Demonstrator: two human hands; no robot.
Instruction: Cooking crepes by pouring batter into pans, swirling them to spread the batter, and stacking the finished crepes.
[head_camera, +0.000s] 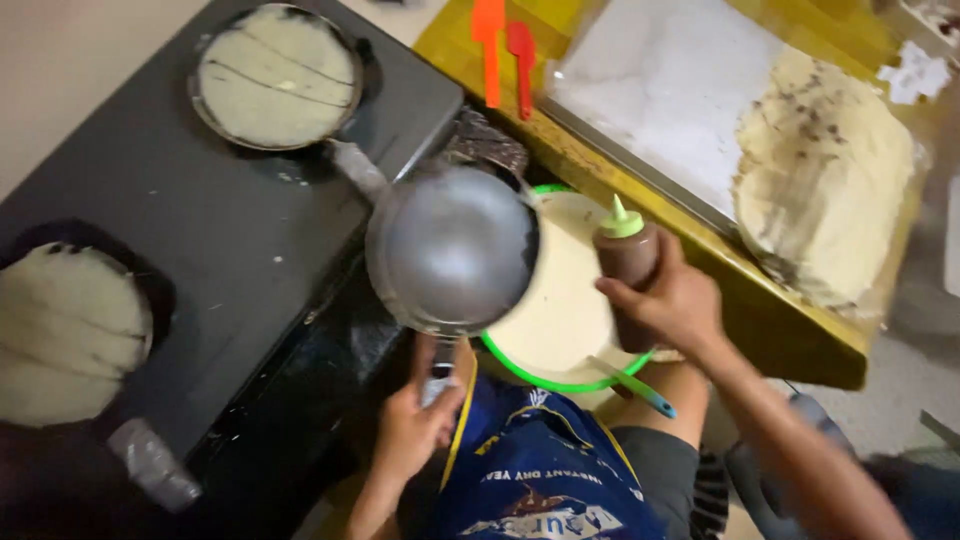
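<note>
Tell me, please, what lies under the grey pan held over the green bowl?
Under the grey pan shows the green bowl of pale batter; the pan covers the bowl's left part, hiding what lies there.

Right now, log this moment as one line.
left hand: holds empty pan by handle | right hand: grips brown squeeze bottle over batter bowl | stove: two pans cooking
</note>
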